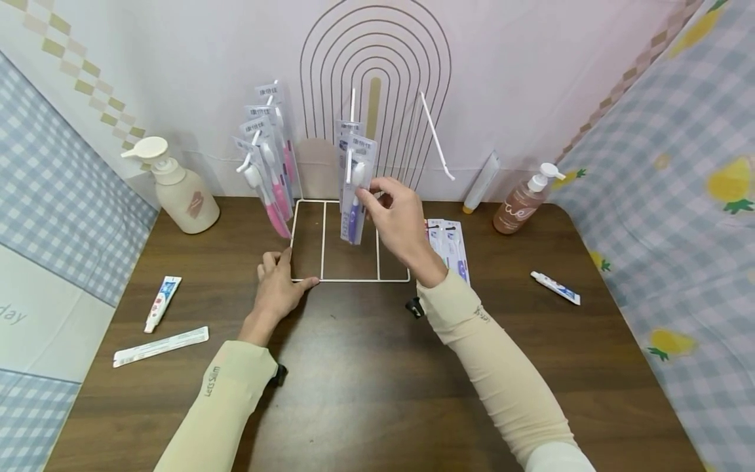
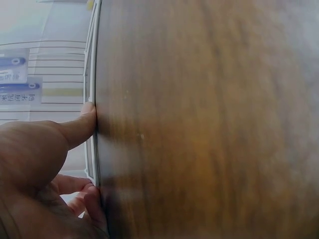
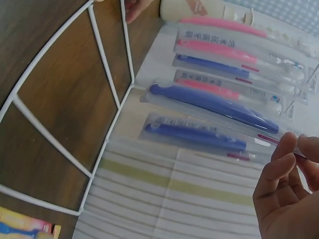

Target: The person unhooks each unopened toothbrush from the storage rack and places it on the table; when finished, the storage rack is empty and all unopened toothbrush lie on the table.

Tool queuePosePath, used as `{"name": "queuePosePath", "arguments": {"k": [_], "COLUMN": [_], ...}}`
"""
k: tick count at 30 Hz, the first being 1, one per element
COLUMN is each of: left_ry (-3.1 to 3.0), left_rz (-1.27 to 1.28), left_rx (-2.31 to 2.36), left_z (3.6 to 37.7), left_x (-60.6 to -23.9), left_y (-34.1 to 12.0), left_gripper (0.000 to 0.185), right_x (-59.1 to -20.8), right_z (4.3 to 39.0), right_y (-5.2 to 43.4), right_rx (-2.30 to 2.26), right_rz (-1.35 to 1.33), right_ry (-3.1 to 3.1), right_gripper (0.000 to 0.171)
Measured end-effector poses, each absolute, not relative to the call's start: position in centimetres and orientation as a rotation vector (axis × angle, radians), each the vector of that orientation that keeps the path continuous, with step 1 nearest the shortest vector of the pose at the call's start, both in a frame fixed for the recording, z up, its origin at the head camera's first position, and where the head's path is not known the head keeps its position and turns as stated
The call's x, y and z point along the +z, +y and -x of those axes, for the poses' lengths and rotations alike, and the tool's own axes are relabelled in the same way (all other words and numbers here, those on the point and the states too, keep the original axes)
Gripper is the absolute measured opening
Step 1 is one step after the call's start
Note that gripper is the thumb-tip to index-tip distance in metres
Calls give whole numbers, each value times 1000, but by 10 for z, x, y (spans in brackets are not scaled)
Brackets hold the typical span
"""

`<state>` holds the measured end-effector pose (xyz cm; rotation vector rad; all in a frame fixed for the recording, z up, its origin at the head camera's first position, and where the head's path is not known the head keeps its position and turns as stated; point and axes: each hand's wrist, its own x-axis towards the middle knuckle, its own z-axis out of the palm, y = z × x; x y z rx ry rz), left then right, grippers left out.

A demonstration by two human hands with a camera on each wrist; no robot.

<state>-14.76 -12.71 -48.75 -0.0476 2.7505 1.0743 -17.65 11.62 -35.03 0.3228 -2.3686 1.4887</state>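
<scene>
A white wire display rack stands at the back of the table. My left hand rests on the rack's front left corner, thumb along the front wire and other fingers by the side wire. In the left wrist view, the thumb presses that wire. My right hand pinches the edge of a packaged purple toothbrush at the middle hook. Behind it hangs another purple toothbrush pack. Packaged pink toothbrushes hang on the left hook; the right hook is bare.
Right of the rack lie more toothbrush packs. Pump bottles, one cream and one pink, stand at the back corners. Toothpaste tubes lie left and right; another tube stands behind. A narrow white packet lies front left.
</scene>
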Motion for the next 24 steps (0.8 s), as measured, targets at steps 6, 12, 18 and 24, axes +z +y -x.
{"name": "queuePosePath", "arguments": {"k": [6,12,18,24], "left_ry": [2744,2750,2756,2751], "left_rz": [47,43,47,53], "left_rx": [1108,1061,1070,1085], "left_z": [148,147,146,144], "left_x": [-489,-487,-485,-485], "left_y": [-128,-126,-125,-125], "left_gripper": [102,101,100,100], "right_x": [-357,-384,-409,-437], "right_z": [172,165,158,159], "right_y": [138,176,231,286], "right_rx": [1553,1519,1494,1408], "right_rz": [-277,-171,74,297], "right_ry": [-2395,-2508,-2613,-2644], "right_gripper": [18,22,32,37]}}
